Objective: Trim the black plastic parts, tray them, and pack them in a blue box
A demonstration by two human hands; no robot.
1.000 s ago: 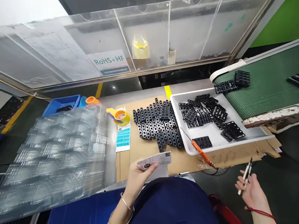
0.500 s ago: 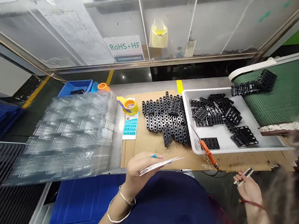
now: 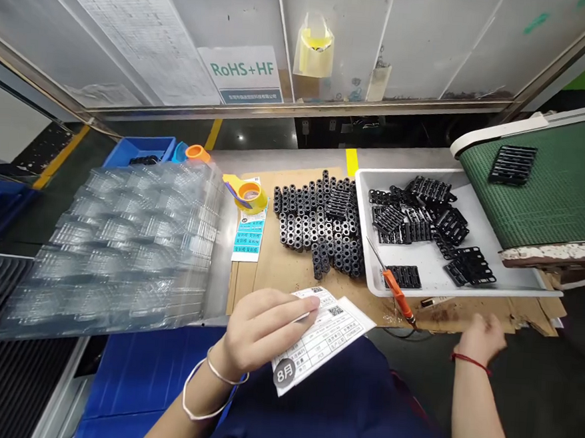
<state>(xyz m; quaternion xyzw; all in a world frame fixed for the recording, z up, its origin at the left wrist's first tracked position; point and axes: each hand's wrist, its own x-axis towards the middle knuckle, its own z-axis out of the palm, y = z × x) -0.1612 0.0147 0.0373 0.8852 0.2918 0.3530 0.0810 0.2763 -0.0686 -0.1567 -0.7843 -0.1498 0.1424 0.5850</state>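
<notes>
My left hand (image 3: 265, 327) is closed on white printed label cards (image 3: 324, 341), tilted above my lap at the table's front edge. They carry QR codes, a table and a dark round mark. My right hand (image 3: 482, 339) is at the front edge below the white tray, fingers loosely bent and apart, with nothing visible in them. Left of it, a slim pale object with a dark end (image 3: 434, 300) lies on the cardboard (image 3: 366, 304); its kind is unclear. An orange-handled tool with a thin metal shaft (image 3: 398, 294) leans on the tray's front left corner.
Rows of black plastic parts (image 3: 317, 221) stand on the cardboard. More lie in the white tray (image 3: 507, 294), and one is on the green conveyor (image 3: 554, 204). Stacked clear plastic trays (image 3: 141, 235) are left. A yellow tape dispenser (image 3: 249, 196) sits on a blue-and-white label sheet (image 3: 247, 242).
The left hand has turned the cards so their printed face shows. The slim object has left my right hand and lies on the cardboard. Black parts on the conveyor differ in position.
</notes>
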